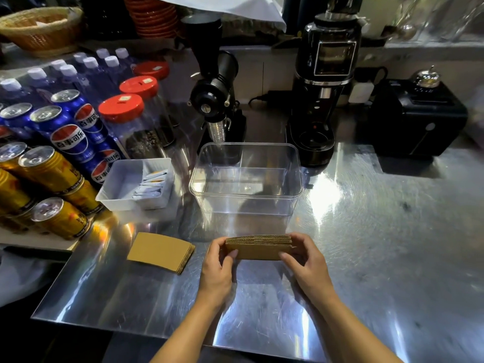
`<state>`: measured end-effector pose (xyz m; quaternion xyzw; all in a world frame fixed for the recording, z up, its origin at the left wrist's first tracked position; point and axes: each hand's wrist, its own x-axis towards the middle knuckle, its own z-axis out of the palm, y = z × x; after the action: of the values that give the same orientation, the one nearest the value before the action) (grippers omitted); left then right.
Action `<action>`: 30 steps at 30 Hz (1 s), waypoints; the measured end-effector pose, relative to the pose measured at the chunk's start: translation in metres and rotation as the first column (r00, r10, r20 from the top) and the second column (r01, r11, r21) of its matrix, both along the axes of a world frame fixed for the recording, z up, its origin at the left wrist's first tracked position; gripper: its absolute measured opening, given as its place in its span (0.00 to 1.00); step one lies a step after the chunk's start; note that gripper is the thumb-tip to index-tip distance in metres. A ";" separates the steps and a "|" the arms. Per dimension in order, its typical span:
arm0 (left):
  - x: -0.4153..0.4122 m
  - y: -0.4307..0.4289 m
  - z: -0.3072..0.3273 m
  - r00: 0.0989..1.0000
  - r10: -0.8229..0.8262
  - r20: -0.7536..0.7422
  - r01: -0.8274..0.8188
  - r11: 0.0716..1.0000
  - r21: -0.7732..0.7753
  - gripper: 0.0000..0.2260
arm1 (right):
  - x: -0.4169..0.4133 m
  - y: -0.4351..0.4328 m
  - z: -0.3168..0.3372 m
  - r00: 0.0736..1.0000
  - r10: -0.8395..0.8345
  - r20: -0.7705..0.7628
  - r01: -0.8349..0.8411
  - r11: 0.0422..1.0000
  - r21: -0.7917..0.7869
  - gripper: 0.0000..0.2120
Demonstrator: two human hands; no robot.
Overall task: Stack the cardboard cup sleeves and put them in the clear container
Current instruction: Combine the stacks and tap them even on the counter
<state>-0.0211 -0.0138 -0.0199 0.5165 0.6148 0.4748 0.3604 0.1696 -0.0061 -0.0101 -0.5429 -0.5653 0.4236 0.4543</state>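
Note:
Between my two hands I hold a stack of brown cardboard cup sleeves (258,248) on its long edge, just above the steel counter. My left hand (218,268) grips its left end and my right hand (305,260) grips its right end. A second flat stack of sleeves (161,251) lies on the counter to the left of my hands. The clear container (246,179), rectangular and with nothing in it, stands directly behind the held stack.
A white tray (117,187) with sachets sits left of the container. Soda cans (70,142) and red-lidded jars (123,111) crowd the left side. Two black coffee grinders (324,87) and a black box (416,119) stand at the back. The steel counter (379,231) stretches to the right.

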 end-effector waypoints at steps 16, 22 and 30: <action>-0.046 0.012 0.044 0.982 0.189 -0.026 -0.188 0.981 0.054 0.12 | -0.043 0.020 0.026 0.976 0.044 -0.213 -0.056 0.997 -0.048 0.16; -0.113 0.032 0.073 0.983 0.184 0.007 -0.181 0.972 -0.147 0.13 | -0.102 0.024 0.041 0.932 0.110 -0.346 -0.213 0.937 -0.275 0.11; -0.176 0.035 0.067 0.955 0.296 0.012 -0.268 0.881 -0.390 0.16 | -0.165 0.028 0.043 0.929 0.132 -0.346 -0.296 0.826 -0.479 0.11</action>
<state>-0.1968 0.0211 0.0470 0.3234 0.7512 0.4106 0.4032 0.0045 0.0221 0.0329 -0.5078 -0.4113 0.6868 0.3182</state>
